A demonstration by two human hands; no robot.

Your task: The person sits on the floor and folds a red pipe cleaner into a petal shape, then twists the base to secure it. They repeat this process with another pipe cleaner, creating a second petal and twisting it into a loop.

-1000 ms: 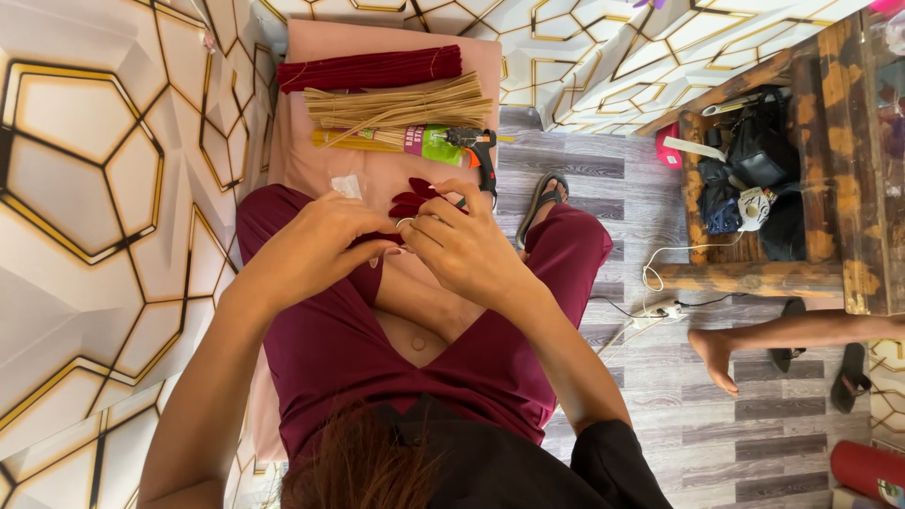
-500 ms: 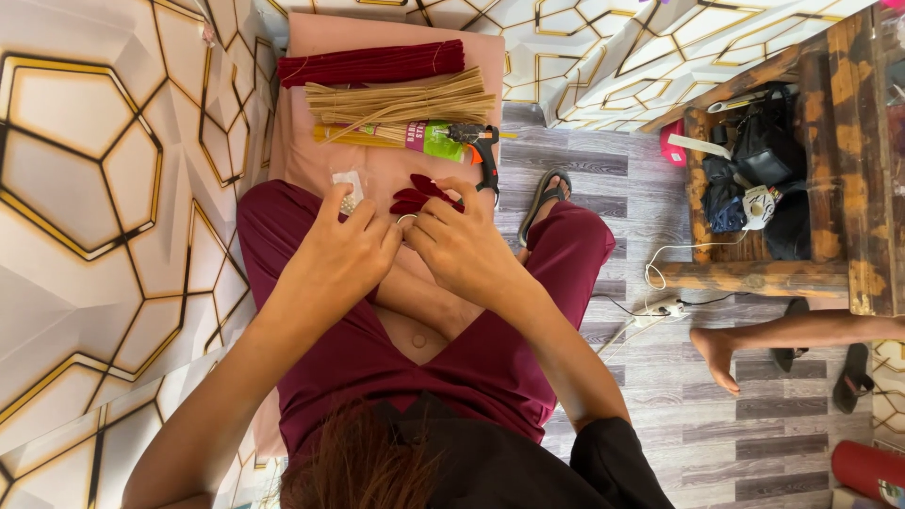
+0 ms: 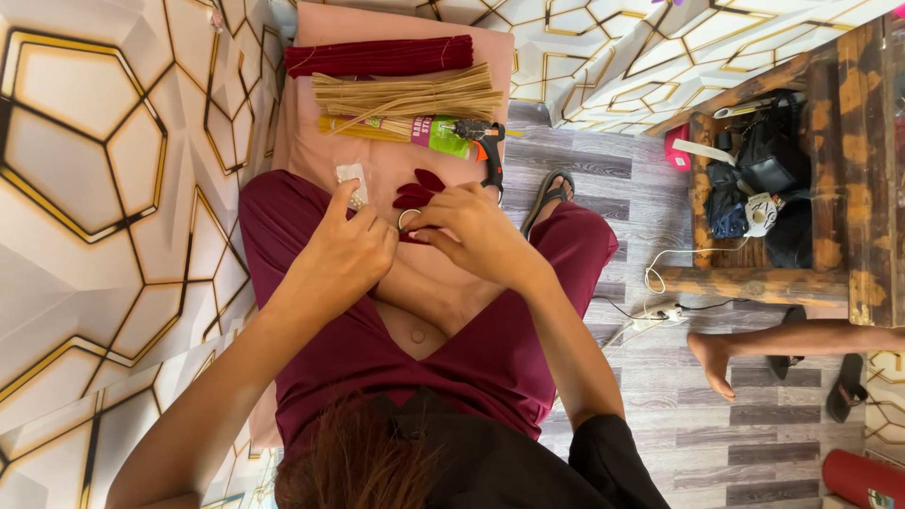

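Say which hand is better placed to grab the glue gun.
Probably the right hand: it lies nearest the glue gun; the left hand sits farther off, beside the white packet.

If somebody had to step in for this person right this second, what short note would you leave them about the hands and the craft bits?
Left hand: fingers pinched at the dark red petals, over the lap.
Right hand: meets it, holding the same petal cluster; a small pale ring shows between the hands.
On the pink cloth: dark red stick bundle, tan stick bundle, glue gun, small clear packet.
Done: several petals already joined.
Left: the stick bundles lie untouched.
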